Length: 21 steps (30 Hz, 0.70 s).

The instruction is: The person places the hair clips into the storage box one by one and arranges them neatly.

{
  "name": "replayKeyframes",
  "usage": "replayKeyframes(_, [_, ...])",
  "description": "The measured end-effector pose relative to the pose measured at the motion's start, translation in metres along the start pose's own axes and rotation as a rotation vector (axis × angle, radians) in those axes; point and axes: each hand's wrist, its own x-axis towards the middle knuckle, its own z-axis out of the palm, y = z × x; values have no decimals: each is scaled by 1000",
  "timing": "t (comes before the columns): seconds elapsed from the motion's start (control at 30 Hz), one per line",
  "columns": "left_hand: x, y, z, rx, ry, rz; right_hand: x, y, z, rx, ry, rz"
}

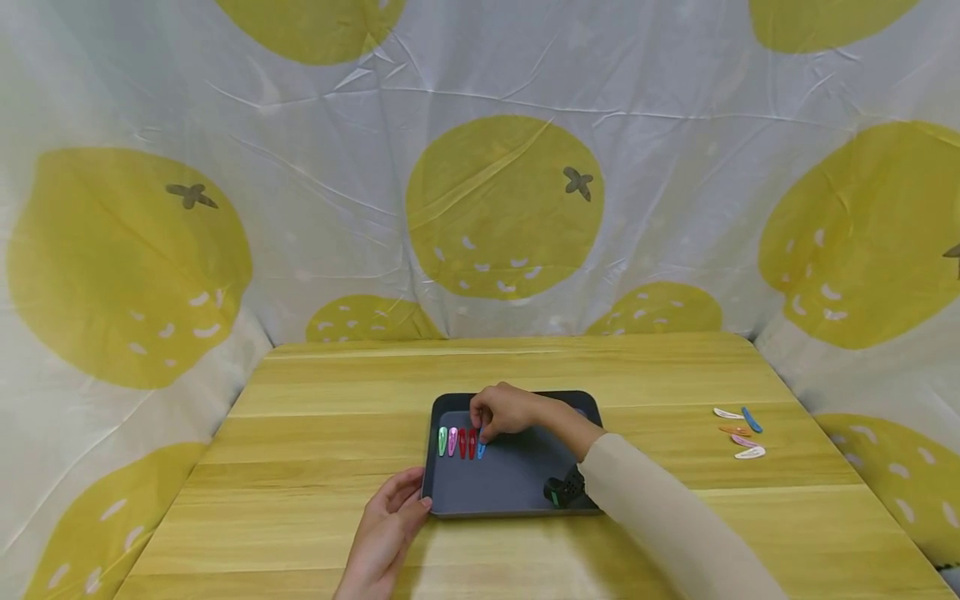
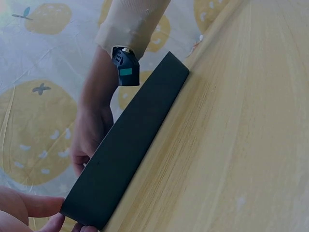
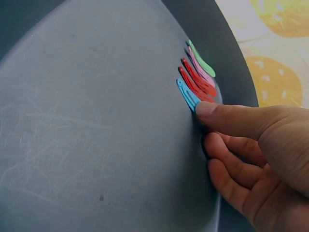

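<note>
My right hand (image 1: 506,408) pinches a light blue snap hair clip (image 3: 187,94) between thumb and fingers, low over the floor of a dark grey tray (image 1: 510,493). Right beside that clip lie two red hair clips (image 1: 462,443), then a pink hair clip (image 1: 452,442) and a green hair clip (image 1: 442,442), in a row along the tray's left side. My left hand (image 1: 390,525) holds the tray's near left corner, thumb at the rim. In the left wrist view, the tray's outer wall (image 2: 125,140) hides the clips.
On the wooden table (image 1: 300,467), to the tray's right, lies a loose group of hair clips: a blue one (image 1: 752,420), an orange one (image 1: 735,431), a pink one (image 1: 745,441) and white ones (image 1: 750,453). A curtain printed with yellow fruit (image 1: 502,208) surrounds the table's back and sides.
</note>
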Motion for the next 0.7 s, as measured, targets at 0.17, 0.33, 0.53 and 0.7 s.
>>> replayKeyframes(0.17, [0,0,0,-2,1,0,2,0,1,-6,12,-5])
replayKeyframes(0.33, [1,0,0,-7,2,-2,3,-2,1,-17,16,-8])
replayKeyframes(0.53, [2,0,0,-6,11,-16,3,-2,1,-24,24,-11])
replayKeyframes(0.7, [2,0,-1,-4,17,-22,2,-2,0,-29,25,-19])
